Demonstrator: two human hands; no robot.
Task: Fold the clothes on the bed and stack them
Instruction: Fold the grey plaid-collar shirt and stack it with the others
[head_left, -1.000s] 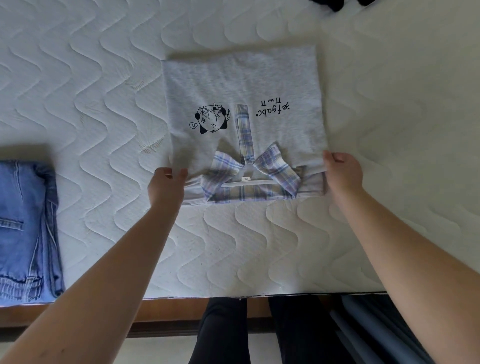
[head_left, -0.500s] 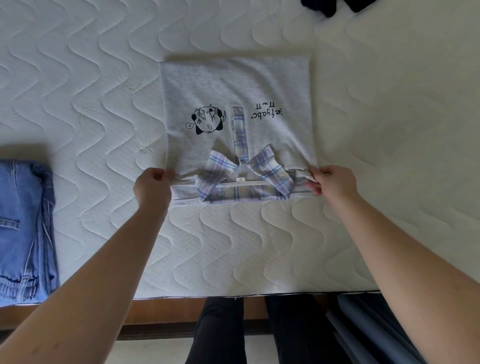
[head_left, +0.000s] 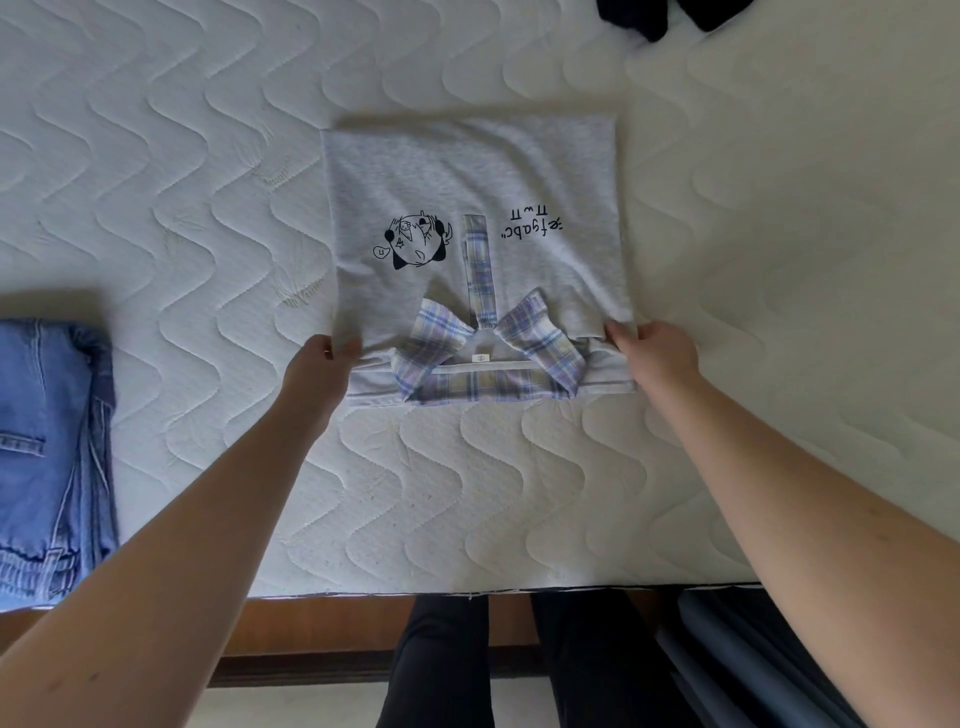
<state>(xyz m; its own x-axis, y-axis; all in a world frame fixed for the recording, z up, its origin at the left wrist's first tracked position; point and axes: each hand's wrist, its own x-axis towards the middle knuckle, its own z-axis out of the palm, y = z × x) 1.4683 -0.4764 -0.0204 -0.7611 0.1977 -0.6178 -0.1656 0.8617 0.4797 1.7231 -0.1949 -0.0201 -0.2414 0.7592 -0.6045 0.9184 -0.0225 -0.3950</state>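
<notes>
While grey plaid-collared cotton shirt (head_left: 472, 208) lay folded mid-bed (head_left: 156, 182), left hand (head_left: 317, 371) and right hand (head_left: 657, 353) pinched near corners. Folded blue denim jeans (head_left: 49, 441) lay left; stacking pending; dark garments (head_left: 654, 15) unfolded.

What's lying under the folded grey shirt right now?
The grey shirt lies flat on the white quilted mattress. Its own folded-under layers show at the near edge, where the left hand and right hand pinch the corners. Anything else beneath is covered.

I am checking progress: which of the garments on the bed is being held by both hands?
The grey shirt with the plaid collar; left hand and right hand pinch its near corners. The folded jeans lie untouched at left.
</notes>
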